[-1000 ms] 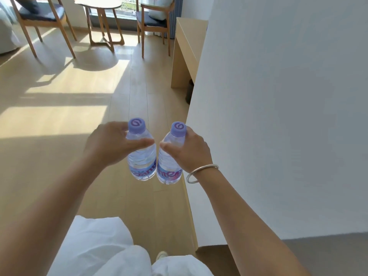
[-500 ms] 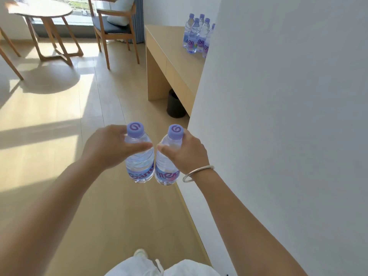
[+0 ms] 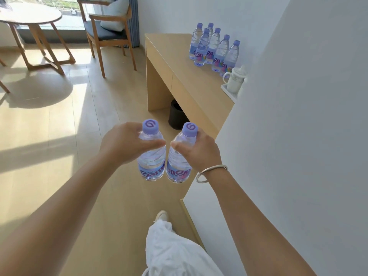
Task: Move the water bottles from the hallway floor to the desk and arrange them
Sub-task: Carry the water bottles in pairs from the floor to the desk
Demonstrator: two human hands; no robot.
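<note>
A white trouser leg (image 3: 175, 253) and one shoe (image 3: 162, 216) show at the bottom of the view, on the wood floor (image 3: 59, 156). Both forearms reach forward at about chest height. The left hand (image 3: 123, 144) wraps a bottle (image 3: 152, 158) just under its purple cap, thumb across the front. The right hand (image 3: 197, 152), with a bangle (image 3: 211, 173) at the wrist, grips a second bottle (image 3: 178, 162) the same way. Both bottles hang roughly upright, their long axes close to vertical, the right one leaning its cap a little outward. Their lower bodies are just beside each other, perhaps touching.

The relation that matters: the desk (image 3: 175, 56) lies ahead and to the right, past the corner of the white wall (image 3: 288, 136), so the right hand is the nearer one. A dark bin (image 3: 176, 114) sits under the desk. On its top, a white cup on a tray (image 3: 235, 80) stands at the near end against the wall, and six bottles (image 3: 213, 48) stand upright in a cluster beyond it. Bare desk surface shows to the left of that cluster, which looks the likeliest place to set these two down. A chair (image 3: 107, 34) and a round table (image 3: 29, 16) stand farther off by the window.
</note>
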